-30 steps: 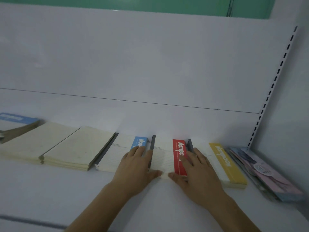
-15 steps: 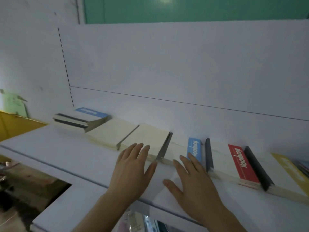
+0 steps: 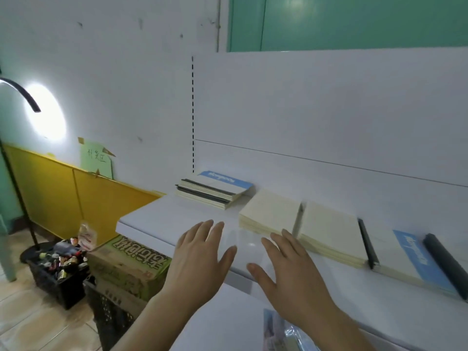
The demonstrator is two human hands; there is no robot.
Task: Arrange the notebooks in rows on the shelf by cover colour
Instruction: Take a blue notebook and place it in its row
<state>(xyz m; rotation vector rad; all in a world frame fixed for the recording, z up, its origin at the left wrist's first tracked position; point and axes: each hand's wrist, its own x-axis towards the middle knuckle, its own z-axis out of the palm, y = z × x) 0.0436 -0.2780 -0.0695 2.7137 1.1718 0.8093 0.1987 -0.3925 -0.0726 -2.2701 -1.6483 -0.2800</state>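
A stack of notebooks with a blue-striped cover (image 3: 215, 190) lies at the shelf's (image 3: 157, 216) far left end. To its right sit two cream stacks (image 3: 272, 214) (image 3: 329, 231), then a blue-striped notebook (image 3: 405, 257) flanked by dark spines. My left hand (image 3: 200, 259) and my right hand (image 3: 291, 274) hover over the shelf's front edge with fingers straight and spread, holding nothing. My right fingertips are close to the first cream stack; whether they touch it is unclear.
Below the shelf's left end stand a cardboard box (image 3: 129, 267) on a black crate (image 3: 111, 315) and a black basket of small items (image 3: 58, 269). A lamp stand (image 3: 15, 173) rises at far left. A plastic-wrapped item (image 3: 283, 333) lies on the lower shelf.
My view has swung left along the shelf; the red and yellow notebooks have left the frame. Both hands lifted off the notebooks and moved left, still empty.
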